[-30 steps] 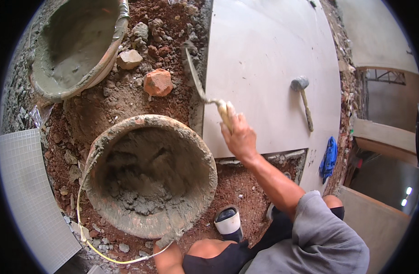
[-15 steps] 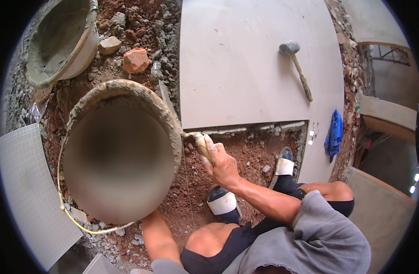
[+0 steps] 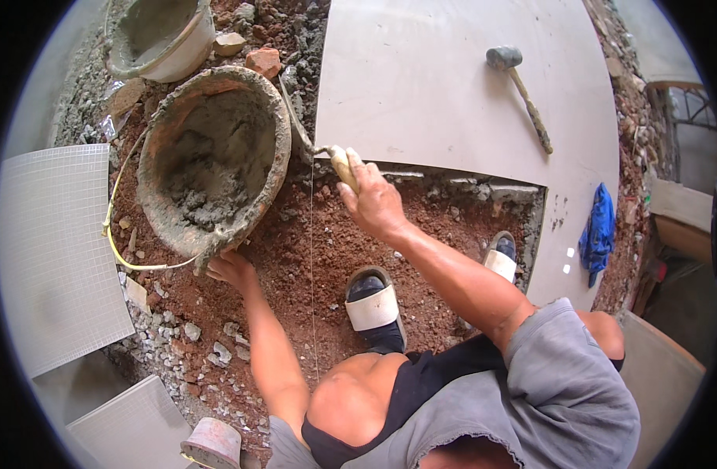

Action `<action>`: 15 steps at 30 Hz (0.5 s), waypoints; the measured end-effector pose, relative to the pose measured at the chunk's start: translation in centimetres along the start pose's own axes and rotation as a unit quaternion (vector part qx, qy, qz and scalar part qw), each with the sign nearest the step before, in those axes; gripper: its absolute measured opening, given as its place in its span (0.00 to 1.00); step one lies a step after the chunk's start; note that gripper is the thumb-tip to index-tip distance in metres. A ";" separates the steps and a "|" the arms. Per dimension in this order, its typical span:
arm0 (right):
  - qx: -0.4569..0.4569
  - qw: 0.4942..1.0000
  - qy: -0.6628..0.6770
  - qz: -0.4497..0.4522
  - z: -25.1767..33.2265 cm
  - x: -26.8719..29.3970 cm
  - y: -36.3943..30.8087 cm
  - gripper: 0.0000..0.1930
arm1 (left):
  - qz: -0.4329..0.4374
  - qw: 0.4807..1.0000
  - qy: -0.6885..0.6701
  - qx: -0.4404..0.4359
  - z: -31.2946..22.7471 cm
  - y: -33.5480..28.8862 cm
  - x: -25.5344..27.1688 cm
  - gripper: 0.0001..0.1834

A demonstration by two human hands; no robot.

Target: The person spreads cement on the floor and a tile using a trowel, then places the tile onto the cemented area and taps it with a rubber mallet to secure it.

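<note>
A mortar-crusted bucket (image 3: 150, 184) with wet grey mortar (image 3: 218, 156) inside sits tilted on the red soil. My left hand (image 3: 233, 270) is closed at its near rim, the fingertips partly hidden by the bucket edge. In my right hand (image 3: 374, 202) is the pale handle of a trowel (image 3: 343, 166). The trowel's bent neck and narrow grey blade reach up along the bucket's right side, next to the corner of a large pale floor tile (image 3: 421, 94).
On the tile lies a rubber mallet (image 3: 525, 90). A second mortar bucket (image 3: 190, 55) stands at the far left, near a brick piece (image 3: 264, 62). Tiles (image 3: 53, 250) lie at left. A thin string (image 3: 312, 258) crosses the soil; a blue cloth (image 3: 598, 230) lies at right.
The bucket has dropped lower and farther from me, so its mortar now shows. My left hand has come into view at its rim. My right hand has shifted slightly up with the trowel.
</note>
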State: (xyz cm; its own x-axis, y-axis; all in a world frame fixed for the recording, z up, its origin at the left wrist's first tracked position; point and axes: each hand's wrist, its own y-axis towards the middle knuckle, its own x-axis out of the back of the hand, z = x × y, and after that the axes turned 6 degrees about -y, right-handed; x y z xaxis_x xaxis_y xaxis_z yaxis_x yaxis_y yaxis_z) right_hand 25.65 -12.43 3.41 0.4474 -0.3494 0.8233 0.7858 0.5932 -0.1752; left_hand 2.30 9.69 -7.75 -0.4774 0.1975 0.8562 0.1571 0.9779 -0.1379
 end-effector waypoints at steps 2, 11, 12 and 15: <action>-0.074 0.992 0.019 0.100 0.8 -0.6 -1.4 0.33 | -0.012 0.996 -0.083 -0.031 -0.5 -2.2 1.0 0.36; -0.114 0.977 0.178 0.036 -1.1 6.7 -5.4 0.33 | -0.001 0.960 -0.279 0.031 -1.1 -4.4 2.9 0.30; -0.094 0.982 0.166 0.009 -1.2 8.8 -4.5 0.33 | 0.019 0.967 -0.252 0.012 -1.1 -4.3 3.0 0.28; -0.017 0.987 0.157 0.018 -0.5 16.6 -2.2 0.30 | 0.024 0.982 -0.186 0.015 -1.7 -5.2 3.1 0.24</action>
State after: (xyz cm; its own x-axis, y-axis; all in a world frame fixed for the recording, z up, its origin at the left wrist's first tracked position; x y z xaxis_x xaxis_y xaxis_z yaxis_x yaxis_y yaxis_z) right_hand 31.56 -19.91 17.22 0.5808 -0.5392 0.6099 0.7790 0.5856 -0.2240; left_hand 1.51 5.06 -3.56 -0.7536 0.2484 0.6085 0.1637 0.9676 -0.1923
